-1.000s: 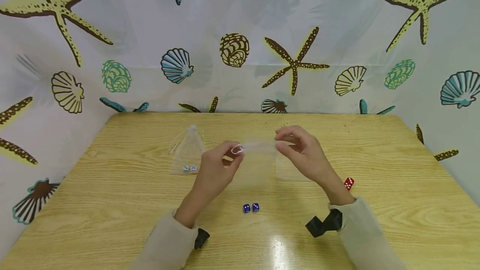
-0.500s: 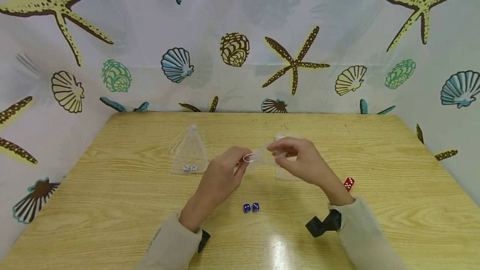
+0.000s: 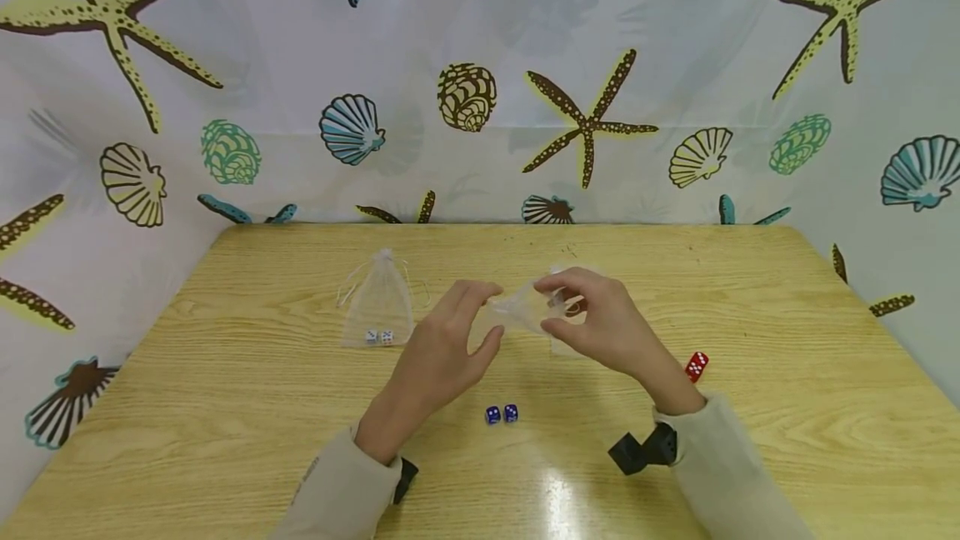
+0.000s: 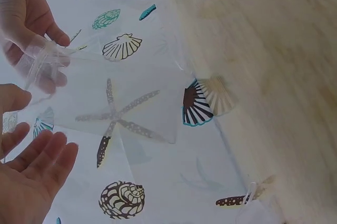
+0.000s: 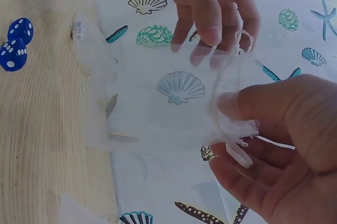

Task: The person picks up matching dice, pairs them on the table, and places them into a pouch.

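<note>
A sheer white drawstring pouch (image 3: 517, 311) hangs between my hands above the table. My right hand (image 3: 600, 315) pinches its gathered mouth; in the right wrist view the thumb presses the pouch's top (image 5: 229, 90) beside white cord loops. Facing it, my left hand (image 3: 450, 332) has its thumb and fingers spread apart. The left wrist view shows the left hand (image 4: 39, 166) beside the pouch (image 4: 131, 92), gripping nothing. In the right wrist view, the left fingers (image 5: 208, 24) are close to the pouch's edge; whether they touch is unclear. No dice show inside this pouch.
Blue dice (image 3: 492, 415) lie on the wooden table (image 3: 225, 407) before the hands. A tied pouch (image 3: 384, 294) with white dice (image 3: 387, 337) lies left. Another white pouch (image 3: 566, 347) is mostly behind my right hand. Something red with white pips (image 3: 697, 367) sits by the right wrist.
My left hand has let go of the pouch's cord end, and its fingers have spread. The pouch, first stretched between both hands, now hangs from the right hand. The dice have stayed put.
</note>
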Available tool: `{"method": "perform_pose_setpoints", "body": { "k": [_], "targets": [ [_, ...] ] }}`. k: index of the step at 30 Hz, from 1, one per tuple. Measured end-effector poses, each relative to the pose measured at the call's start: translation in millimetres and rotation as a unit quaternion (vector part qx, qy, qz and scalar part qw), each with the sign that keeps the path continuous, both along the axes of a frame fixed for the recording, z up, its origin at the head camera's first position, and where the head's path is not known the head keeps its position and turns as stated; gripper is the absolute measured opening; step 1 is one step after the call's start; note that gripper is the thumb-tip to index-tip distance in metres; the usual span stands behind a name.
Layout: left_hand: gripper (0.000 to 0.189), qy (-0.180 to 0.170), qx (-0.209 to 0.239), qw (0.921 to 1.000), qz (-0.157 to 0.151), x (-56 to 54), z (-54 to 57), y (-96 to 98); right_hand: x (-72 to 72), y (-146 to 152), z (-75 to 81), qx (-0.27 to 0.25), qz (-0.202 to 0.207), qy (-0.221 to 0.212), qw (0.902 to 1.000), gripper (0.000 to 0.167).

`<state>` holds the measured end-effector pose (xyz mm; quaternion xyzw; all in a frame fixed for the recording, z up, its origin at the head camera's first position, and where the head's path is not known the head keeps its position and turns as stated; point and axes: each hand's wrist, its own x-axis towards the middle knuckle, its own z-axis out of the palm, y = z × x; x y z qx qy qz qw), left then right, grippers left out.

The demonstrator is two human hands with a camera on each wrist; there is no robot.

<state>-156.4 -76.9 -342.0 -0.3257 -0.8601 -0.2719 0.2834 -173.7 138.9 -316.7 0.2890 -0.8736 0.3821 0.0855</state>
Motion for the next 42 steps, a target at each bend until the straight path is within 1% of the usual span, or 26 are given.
{"method": "perform_pose_setpoints", "body": {
  "k": [4, 7, 9, 11, 14, 17, 19, 23, 28, 36, 42],
  "targets": [
    [0.041, 0.051, 0.002, 0.9986, -0.012, 0.9, 2.4, 2.4, 1.9, -4.5, -1.0, 0.024, -0.012, 0.041, 0.9988, 0.037],
    [0.038, 0.088, -0.015, 0.9959, -0.016, 2.5, 3.6, 6.9, 4.5, -9.7, -2.1, 0.048, -0.019, 0.071, 0.9961, 0.037],
    [0.034, 0.103, -0.033, 0.9941, -0.012, 3.6, 3.3, 10.1, 7.2, -13.7, -1.8, 0.063, -0.022, 0.086, 0.9940, 0.037],
    [0.032, 0.109, -0.051, 0.9927, 0.000, 4.6, 2.5, 12.4, 10.2, -17.4, -1.4, 0.076, -0.022, 0.099, 0.9920, 0.037],
    [0.029, 0.104, -0.063, 0.9922, 0.028, 5.9, 0.2, 13.8, 14.1, -21.8, -0.8, 0.083, -0.019, 0.109, 0.9904, 0.036],
    [0.025, 0.095, -0.057, 0.9923, 0.055, 7.3, -1.9, 13.7, 16.3, -24.7, -1.4, 0.082, -0.016, 0.114, 0.9899, 0.036],
    [0.023, 0.089, -0.047, 0.9927, 0.066, 8.1, -2.7, 13.4, 16.6, -26.1, -2.5, 0.084, -0.016, 0.120, 0.9891, 0.036],
    [0.021, 0.084, -0.032, 0.9934, 0.070, 9.1, -3.7, 13.2, 16.8, -27.4, -4.1, 0.093, -0.028, 0.130, 0.9867, 0.036],
    [0.026, 0.079, -0.030, 0.9940, 0.070, 9.4, -6.3, 13.3, 16.8, -28.1, -4.9, 0.099, -0.044, 0.133, 0.9852, 0.035],
    [0.028, 0.067, -0.045, 0.9939, 0.075, 8.8, -5.4, 11.1, 17.4, -29.2, -5.7, 0.098, -0.050, 0.133, 0.9850, 0.036],
    [0.030, 0.058, -0.067, 0.9936, 0.070, 4.8, -4.0, 8.6, 18.4, -30.7, -6.9, 0.105, -0.049, 0.112, 0.9870, 0.038]
  ]
}}
